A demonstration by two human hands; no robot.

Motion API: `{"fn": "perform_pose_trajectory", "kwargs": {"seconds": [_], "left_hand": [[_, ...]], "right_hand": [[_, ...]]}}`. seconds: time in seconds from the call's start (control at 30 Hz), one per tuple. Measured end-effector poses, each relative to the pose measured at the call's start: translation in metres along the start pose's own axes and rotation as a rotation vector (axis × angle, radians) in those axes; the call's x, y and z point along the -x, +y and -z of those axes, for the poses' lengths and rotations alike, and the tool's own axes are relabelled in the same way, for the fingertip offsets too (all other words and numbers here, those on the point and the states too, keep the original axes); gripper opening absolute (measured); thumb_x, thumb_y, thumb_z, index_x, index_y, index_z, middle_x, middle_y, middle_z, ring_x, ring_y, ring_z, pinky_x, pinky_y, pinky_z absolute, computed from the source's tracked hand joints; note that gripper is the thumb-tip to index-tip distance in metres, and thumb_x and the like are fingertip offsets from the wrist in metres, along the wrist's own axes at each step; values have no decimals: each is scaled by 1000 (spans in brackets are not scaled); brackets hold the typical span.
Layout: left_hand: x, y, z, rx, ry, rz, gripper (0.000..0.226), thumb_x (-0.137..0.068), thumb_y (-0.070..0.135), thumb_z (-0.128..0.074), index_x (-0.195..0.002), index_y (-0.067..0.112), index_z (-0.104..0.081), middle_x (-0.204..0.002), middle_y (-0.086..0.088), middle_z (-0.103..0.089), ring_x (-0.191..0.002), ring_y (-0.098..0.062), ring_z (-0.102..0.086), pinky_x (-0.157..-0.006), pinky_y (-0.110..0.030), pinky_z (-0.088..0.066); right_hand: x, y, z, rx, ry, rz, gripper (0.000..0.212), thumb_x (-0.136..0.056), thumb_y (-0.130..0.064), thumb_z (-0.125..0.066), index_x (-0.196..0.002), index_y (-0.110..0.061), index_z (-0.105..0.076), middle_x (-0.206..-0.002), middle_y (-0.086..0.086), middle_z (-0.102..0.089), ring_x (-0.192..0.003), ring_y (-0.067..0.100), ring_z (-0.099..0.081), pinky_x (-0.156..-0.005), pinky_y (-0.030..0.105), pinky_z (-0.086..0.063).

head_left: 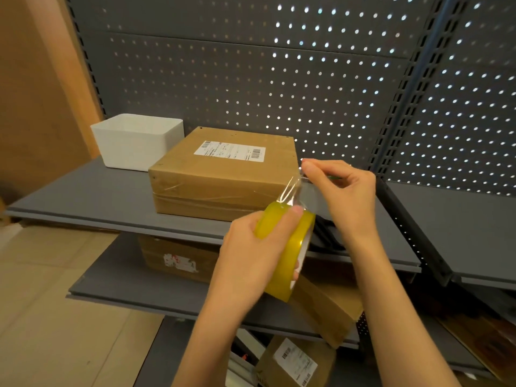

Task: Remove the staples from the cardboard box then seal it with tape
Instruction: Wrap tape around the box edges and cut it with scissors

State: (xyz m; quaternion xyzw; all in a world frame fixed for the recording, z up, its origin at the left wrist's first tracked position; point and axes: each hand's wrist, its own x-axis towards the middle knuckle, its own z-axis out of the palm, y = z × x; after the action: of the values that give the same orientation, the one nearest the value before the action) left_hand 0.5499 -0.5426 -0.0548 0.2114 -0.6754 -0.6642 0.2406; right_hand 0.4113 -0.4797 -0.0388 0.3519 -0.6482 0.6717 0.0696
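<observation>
A flat brown cardboard box (223, 174) with a white shipping label lies on the top grey shelf (83, 202). Clear tape runs across its front face. My left hand (251, 247) grips a yellow roll of clear tape (287, 252) in front of the box's right corner. My right hand (343, 188) pinches the loose end of the tape strip (293, 188), which stretches up from the roll, just right of the box.
A white plastic bin (136, 141) stands left of the box at the back. Other cardboard boxes (178, 261) sit on the lower shelves. A grey pegboard wall (279, 79) backs the shelf. A second shelf bay lies to the right.
</observation>
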Motion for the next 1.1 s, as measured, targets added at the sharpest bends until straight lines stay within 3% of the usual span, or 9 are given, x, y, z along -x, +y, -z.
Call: {"fn": "perform_pose_trajectory", "kwargs": {"seconds": [0.1, 0.23, 0.3, 0.43, 0.57, 0.67, 0.77, 0.87, 1.1], "left_hand": [[-7, 6, 4, -134, 96, -119, 52, -73, 54, -67, -72, 2, -62, -51, -6, -58, -46, -9, -55, -46, -19, -43], [-21, 27, 18, -351, 155, -212, 75, -53, 70, -68, -84, 1, -68, -79, -20, -67, -65, -19, -61, -61, -35, -49], [-30, 44, 25, -459, 160, -234, 86, -49, 74, -66, -88, -3, -67, -72, -15, -63, -65, -15, -55, -62, -33, -44], [-51, 76, 27, -706, 152, -270, 69, -49, 74, -65, -72, 9, -67, -68, -16, -59, -64, -15, -50, -58, -35, -44], [-69, 102, 13, -964, 110, -271, 80, -49, 74, -65, -85, 3, -72, -83, -22, -68, -65, -23, -57, -64, -42, -52], [-84, 120, 4, -1129, 77, -219, 57, -58, 67, -69, -75, 12, -69, -68, -5, -64, -65, -18, -58, -53, -30, -45], [-96, 134, -5, -1295, 28, -201, 59, -60, 63, -70, -92, 15, -66, -73, 2, -59, -66, -13, -53, -50, -23, -35], [-108, 137, -6, -1448, 26, -175, 72, -60, 62, -72, -109, 10, -63, -86, -2, -57, -72, -19, -52, -53, -26, -38], [-137, 135, -3, -1568, -60, -127, 61, -55, 63, -74, -88, 12, -68, -71, 2, -60, -62, -13, -54, -56, -27, -48]], "right_hand": [[-2, 4, 2, -12, 43, -14, 8, -80, -16, -71, -84, -22, -73, -86, -6, -72, -87, 9, -68, -79, 26, -53], [-8, 5, 14, -57, 93, -83, 10, -79, -17, -73, -75, -25, -73, -82, -6, -72, -84, 11, -68, -75, 23, -52], [-13, 6, 19, -139, 92, -146, 7, -78, -14, -73, -78, -21, -74, -81, -5, -73, -83, 8, -68, -70, 15, -50], [-18, 10, 17, -284, 153, -291, 7, -77, -13, -74, -84, -13, -75, -77, -8, -72, -76, -2, -66, -63, 6, -46], [-18, 16, 10, -324, 336, -355, 3, -76, -16, -75, -79, -17, -75, -74, -7, -71, -74, 0, -66, -67, 11, -49], [-18, 16, 1, -330, 436, -338, 15, -76, -17, -75, -71, -30, -70, -78, -6, -72, -78, 3, -67, -71, 15, -49], [-21, 16, -1, -358, 515, -340, 20, -77, -17, -74, -69, -35, -67, -79, -6, -71, -77, 3, -66, -68, 12, -47], [-27, 19, 5, -374, 481, -356, 19, -77, -18, -74, -69, -34, -68, -79, -9, -71, -79, 2, -66, -66, 10, -46], [-16, 37, -7, -220, 322, -449, 8, -87, -20, -63, -80, -22, -66, -87, -3, -66, -81, 7, -59, -68, 14, -43]]}}
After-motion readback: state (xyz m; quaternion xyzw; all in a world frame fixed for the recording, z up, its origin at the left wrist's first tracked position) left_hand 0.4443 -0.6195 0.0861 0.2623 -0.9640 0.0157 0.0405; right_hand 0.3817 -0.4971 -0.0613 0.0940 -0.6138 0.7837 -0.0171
